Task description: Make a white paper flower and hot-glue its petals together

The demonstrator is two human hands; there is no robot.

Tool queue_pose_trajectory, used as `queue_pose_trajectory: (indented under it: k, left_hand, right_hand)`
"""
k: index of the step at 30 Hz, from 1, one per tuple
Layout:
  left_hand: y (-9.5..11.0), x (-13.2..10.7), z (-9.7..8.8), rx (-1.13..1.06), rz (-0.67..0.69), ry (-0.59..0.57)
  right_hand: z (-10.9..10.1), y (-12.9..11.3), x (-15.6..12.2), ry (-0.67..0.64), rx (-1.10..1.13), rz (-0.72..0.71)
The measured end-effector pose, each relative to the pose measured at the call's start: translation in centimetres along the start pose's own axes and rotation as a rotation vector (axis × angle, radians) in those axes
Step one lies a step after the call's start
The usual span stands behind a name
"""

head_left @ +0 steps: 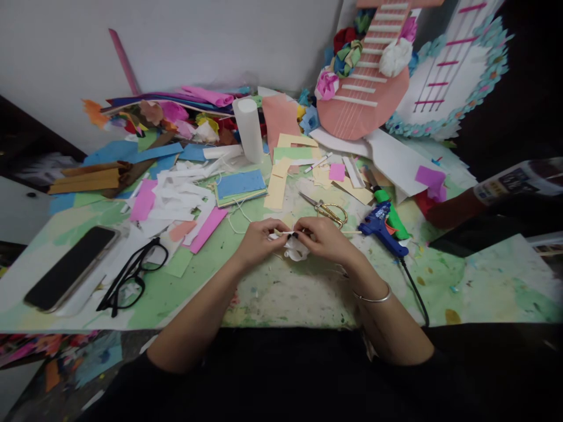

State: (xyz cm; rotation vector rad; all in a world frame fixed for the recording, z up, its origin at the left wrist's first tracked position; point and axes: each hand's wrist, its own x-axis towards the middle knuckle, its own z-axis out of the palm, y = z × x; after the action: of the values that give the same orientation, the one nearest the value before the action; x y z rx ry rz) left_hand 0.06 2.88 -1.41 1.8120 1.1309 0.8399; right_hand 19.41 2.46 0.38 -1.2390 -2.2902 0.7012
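"Head camera looks down at a messy desk (281, 293). What are the two hands doing?"

"They are close together, just above the desk, near its front edge. The left hand (259, 240) and the right hand (323, 237) are both closed, with fingertips pinching a little white paper lump (295, 250). The lump hangs between them."

"Is there anything else in there?"

"Yes, a thin stick (352, 232). It runs through the pinch and pokes out to the right, past the right hand. I cannot tell which fingers grip the stick and which grip the paper."

"What lies near the hands?"

"Gold scissors (329, 211) lie just behind the right hand. A blue glue gun (380, 228) lies to the right of them, and its black cord runs toward the front edge. A pink strip (207, 230) lies left of the left hand."

"And far to the left?"

"Black glasses (132, 275) lie folded open, and a dark phone (70, 266) lies beside them. At the back stands a white roll (248, 129), upright, among lots of colored paper scraps. A paper guitar (365, 88) leans at the back right."
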Motion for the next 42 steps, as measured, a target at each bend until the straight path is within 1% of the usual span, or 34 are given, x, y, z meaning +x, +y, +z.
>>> queue_pose_trajectory:
  k: [4,7,17,24,29,36,42]
  left_hand:
    - [0.4,0.1,0.0,-0.139,-0.136,-0.049]
    - [0.6,0.1,-0.1,-0.195,-0.181,-0.067]
    - [0.6,0.2,-0.3,-0.229,-0.177,-0.128]
    - [0.7,0.2,-0.3,-0.237,-0.162,-0.092]
    - [0.6,0.2,-0.1,-0.249,-0.183,-0.046]
    - [0.2,0.1,0.0,-0.187,-0.163,-0.011]
    - [0.1,0.2,0.0,-0.18,-0.162,-0.006]
  right_hand:
    - [0.2,0.0,0.0,0.012,0.009,-0.028]
    - [0.1,0.0,0.0,0.024,0.009,-0.026]
    - [-0.2,-0.2,0.0,0.018,0.017,0.008]
    - [0.1,0.3,-0.1,0.034,0.019,0.04]
    - [0.0,0.3,0.0,0.023,0.046,0.039]
    - [0.4,0.9,0.2,0.006,0.119,-0.024]
    - [0.4,1.1,0.2,0.008,0.093,-0.001]
